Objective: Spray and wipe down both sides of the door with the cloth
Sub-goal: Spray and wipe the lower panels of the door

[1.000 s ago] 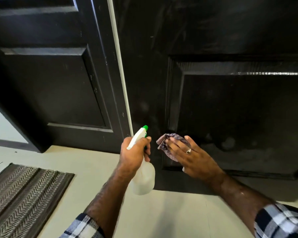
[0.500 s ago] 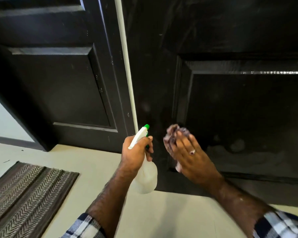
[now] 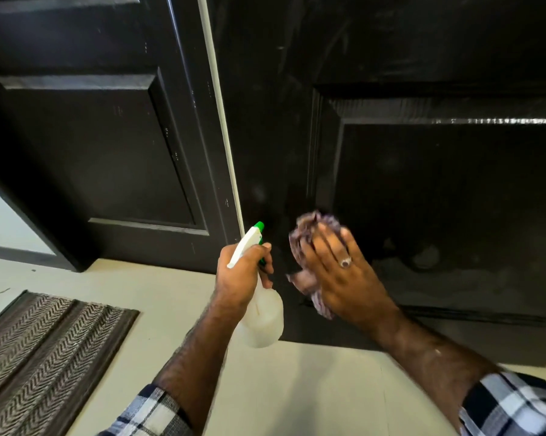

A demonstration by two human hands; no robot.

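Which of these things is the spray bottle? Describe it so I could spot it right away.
Start at the dark panelled door on the right and follow its left edge down towards the pale floor. There the left hand grips the spray bottle: translucent white, with a white trigger head and the scene's only bright green nozzle tip.

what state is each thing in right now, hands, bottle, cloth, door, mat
left hand: grips the spray bottle's neck
spray bottle: upright, nozzle toward the door
right hand: fingers flat, presses the cloth on the door
cloth: bunched under the fingers, motion-blurred
door: dark, smeary haze on the lower panel
mat: flat on the floor
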